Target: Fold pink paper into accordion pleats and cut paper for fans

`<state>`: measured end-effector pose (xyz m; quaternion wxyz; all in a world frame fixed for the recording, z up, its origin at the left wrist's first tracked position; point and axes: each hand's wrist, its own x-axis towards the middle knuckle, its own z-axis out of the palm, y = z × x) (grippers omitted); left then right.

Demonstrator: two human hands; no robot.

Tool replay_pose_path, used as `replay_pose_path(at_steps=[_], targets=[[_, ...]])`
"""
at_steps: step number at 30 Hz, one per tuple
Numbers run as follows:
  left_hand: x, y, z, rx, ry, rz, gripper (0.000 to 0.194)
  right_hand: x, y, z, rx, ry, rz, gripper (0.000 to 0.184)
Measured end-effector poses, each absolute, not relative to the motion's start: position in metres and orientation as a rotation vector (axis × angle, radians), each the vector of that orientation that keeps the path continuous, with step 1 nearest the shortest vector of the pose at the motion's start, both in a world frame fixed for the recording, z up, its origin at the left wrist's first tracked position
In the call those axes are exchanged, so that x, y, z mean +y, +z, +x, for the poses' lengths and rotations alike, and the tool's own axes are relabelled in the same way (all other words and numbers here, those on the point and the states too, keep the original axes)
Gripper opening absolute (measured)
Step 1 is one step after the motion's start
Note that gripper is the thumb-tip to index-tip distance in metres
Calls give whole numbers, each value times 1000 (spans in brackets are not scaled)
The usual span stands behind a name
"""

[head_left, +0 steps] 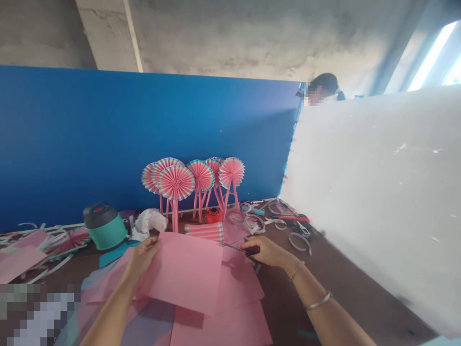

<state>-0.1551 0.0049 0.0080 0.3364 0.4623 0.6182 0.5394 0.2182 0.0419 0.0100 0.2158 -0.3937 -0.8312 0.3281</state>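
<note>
Though slightly aslant, scissors [236,248] leftward.

A blue panel [144,125] stood at the back, a pale, marked partition [382,182] ran along the right, a stained grey wall [230,38] rose behind, a dark brown tabletop [281,288] lay below, bright light [432,53] came from the upper right.

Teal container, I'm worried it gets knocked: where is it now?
In the head view, the teal container stands at left, before the blue panel, just left of the crumpled white plastic.
</note>
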Motion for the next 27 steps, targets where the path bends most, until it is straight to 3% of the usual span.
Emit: replay_pose_path(at_steps=[27], targets=[[4, 10, -156, 1646, 1406, 1228, 45, 44, 6, 218, -2285, 957, -1079, 22]])
